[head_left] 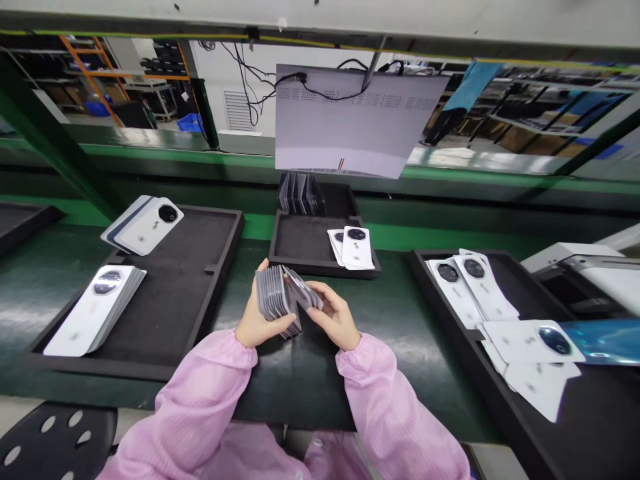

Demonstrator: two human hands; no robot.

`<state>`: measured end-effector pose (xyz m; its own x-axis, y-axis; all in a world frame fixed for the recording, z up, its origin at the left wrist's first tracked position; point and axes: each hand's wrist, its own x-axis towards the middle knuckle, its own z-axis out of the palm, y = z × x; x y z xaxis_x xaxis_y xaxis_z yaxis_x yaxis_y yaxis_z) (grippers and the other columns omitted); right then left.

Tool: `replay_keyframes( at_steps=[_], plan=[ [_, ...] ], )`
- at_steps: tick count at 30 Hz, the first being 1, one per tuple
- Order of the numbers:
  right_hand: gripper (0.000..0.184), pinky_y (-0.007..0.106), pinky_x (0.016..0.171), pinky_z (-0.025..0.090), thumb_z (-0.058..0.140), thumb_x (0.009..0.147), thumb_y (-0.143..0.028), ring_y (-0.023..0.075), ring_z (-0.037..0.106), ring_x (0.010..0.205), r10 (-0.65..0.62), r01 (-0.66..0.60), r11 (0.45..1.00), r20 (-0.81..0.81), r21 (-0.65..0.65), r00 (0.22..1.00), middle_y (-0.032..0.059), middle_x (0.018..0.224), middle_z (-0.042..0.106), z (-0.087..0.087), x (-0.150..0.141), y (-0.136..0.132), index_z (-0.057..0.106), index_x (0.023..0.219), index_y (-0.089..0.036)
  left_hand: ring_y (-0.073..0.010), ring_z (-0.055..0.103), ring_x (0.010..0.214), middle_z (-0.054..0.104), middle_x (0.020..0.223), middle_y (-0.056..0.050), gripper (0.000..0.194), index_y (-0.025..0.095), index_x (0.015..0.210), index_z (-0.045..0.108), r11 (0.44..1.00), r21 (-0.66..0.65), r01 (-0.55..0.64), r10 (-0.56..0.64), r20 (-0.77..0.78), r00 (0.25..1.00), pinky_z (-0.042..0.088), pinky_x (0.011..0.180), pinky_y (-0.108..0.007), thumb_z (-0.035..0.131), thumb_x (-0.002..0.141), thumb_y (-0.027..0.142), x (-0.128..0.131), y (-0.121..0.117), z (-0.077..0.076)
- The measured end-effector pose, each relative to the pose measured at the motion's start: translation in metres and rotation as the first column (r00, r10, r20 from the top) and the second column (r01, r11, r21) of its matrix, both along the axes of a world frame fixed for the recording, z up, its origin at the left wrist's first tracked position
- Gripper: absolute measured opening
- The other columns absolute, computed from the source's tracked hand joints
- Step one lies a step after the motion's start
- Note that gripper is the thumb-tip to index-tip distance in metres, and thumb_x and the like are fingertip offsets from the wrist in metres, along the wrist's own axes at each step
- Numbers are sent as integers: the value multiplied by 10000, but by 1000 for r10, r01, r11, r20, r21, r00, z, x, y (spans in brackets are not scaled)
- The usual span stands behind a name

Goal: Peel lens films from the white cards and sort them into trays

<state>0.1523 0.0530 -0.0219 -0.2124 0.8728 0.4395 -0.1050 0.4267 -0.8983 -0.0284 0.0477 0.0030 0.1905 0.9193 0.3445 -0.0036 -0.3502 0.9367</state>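
My left hand (260,320) is wrapped round a thick stack of thin phone-shaped cards (274,293), seen edge-on, above the green bench. In my right hand (336,315), thumb and fingers pinch a few phone-shaped cards (304,288) that lean away from the stack at its right side. Their lower ends are close to the stack; whether they touch it I cannot tell. Just beyond my hands is a black tray (300,237) with two white phone-shaped cards (357,248) at its right and a row of dark upright cards (301,193) at its back.
A black tray (187,243) at left carries white card stacks (95,310). The right tray (520,427) holds scattered white cards (533,340) and a blue glossy sheet (605,340). A monitor's back (350,127) hangs over the bench (400,333). A stool (57,440) stands at lower left.
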Motion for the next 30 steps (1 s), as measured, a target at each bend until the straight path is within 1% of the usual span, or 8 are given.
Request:
replay_keyframes(
  at_steps=[5, 8, 14, 18, 20, 23, 26, 30],
  plan=[
    [305, 367, 944, 434, 544, 818, -252, 226, 588, 1042, -330, 328, 944, 184, 43, 926, 96, 1083, 639, -6, -1, 3, 578, 1112, -180, -303, 528, 1152, 556, 1222, -141, 977, 223, 1424, 124, 999, 41, 18, -22, 85, 996, 347, 1016, -506, 733, 664, 309, -3, 6, 1],
    [303, 374, 930, 446, 551, 796, -248, 239, 598, 1024, -332, 341, 940, 225, 1, 916, 97, 1077, 650, -9, -4, 6, 595, 1086, -173, -306, 517, 1167, 525, 1262, -150, 992, 246, 1427, 88, 998, -8, 56, -55, 131, 990, 352, 1010, -523, 729, 671, 292, -3, 7, -3],
    [300, 375, 862, 489, 501, 796, -225, 237, 637, 924, -335, 357, 931, 210, -73, 918, 101, 995, 678, -13, -6, 8, 582, 1075, -150, -292, 499, 1180, 505, 1272, -133, 986, 275, 1421, 97, 998, -26, 52, -49, 90, 995, 357, 1008, -518, 732, 668, 239, -4, 5, -5],
    [412, 398, 979, 419, 547, 788, -253, 226, 572, 1087, -356, 359, 918, 46, -168, 933, 104, 1169, 609, -12, 4, 13, 485, 1188, -175, -291, 510, 1163, 515, 1249, -120, 979, 292, 1417, 109, 998, -25, 59, -57, 95, 994, 377, 990, -509, 735, 666, 247, -4, 5, -5],
    [403, 428, 1006, 394, 584, 781, -290, 231, 556, 1116, -341, 310, 920, -98, -238, 935, 98, 1190, 595, -8, 14, 15, 494, 1161, -192, -297, 512, 1161, 520, 1242, -122, 975, 290, 1416, 115, 998, -27, 58, -55, 113, 992, 375, 988, -518, 737, 665, 264, -4, 5, -6],
    [425, 450, 971, 428, 623, 772, -338, 232, 591, 1061, -211, 129, 946, -262, -298, 942, 81, 1146, 621, 1, 29, 16, 488, 1158, -223, -306, 511, 1159, 516, 1243, -130, 972, 284, 1416, 124, 997, -16, 74, -71, 126, 989, 365, 990, -530, 739, 662, 285, -4, 5, -5],
    [453, 429, 965, 435, 666, 739, -334, 215, 603, 1030, -25, -53, 954, -255, -295, 966, 56, 1121, 635, 7, 32, 13, 502, 1153, -250, -305, 513, 1150, 507, 1242, -127, 973, 276, 1415, 140, 995, 22, 101, -102, 96, 990, 358, 994, -526, 744, 652, 294, -4, 4, -2],
    [410, 412, 1014, 376, 629, 752, -277, 207, 557, 1099, 186, -236, 931, -196, -277, 963, 40, 1150, 611, 3, 16, 13, 516, 1146, -250, -284, 498, 1166, 509, 1234, -110, 981, 270, 1417, 130, 991, 43, 124, -126, 46, 991, 324, 1028, -504, 743, 651, 283, -3, 1, 4]
  ],
)
